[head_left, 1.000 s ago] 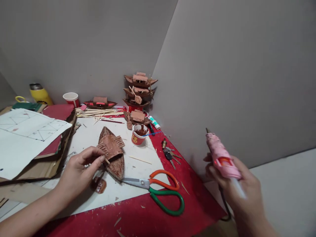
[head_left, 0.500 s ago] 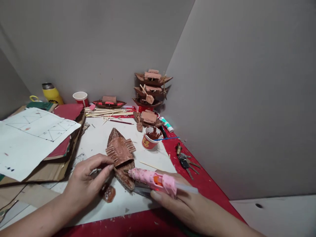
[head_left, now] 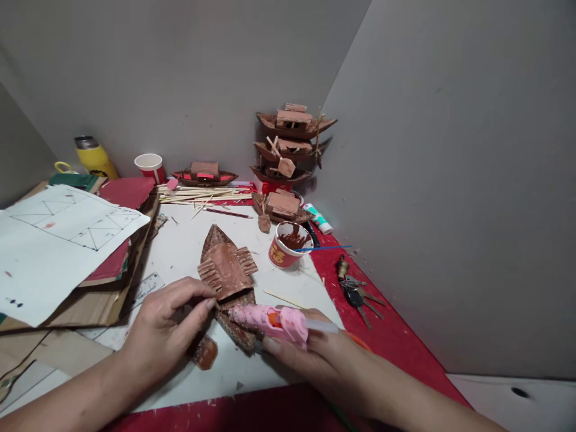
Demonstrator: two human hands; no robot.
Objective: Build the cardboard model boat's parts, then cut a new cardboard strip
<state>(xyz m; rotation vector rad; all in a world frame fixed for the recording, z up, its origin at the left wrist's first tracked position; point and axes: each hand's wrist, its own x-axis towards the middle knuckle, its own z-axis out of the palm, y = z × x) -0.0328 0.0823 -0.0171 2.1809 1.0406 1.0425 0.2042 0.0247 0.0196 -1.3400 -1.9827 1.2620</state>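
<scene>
A brown model boat with a roofed cabin lies on white paper, its bow pointing away from me. My left hand is closed at the boat's left side, with thumb and forefinger pinched at the cabin's rear corner. A small brown oar seems to be in that pinch; its flat blade shows below my fingers, while most of its shaft is hidden. My right hand grips a pink hot glue gun, a clear glue stick jutting from its back. The gun's nozzle sits over the boat's rear deck, close to my left fingertips.
Stacked model boats stand at the back right. A paper cup with brown paint and a blue-handled stick is right of the boat; keys lie beyond. Wooden sticks, a yellow bottle and a drawing are leftward.
The glue gun's nozzle has moved closer to my left fingertips and the cabin's rear edge. My view has shifted slightly. Both hands keep their grips.
</scene>
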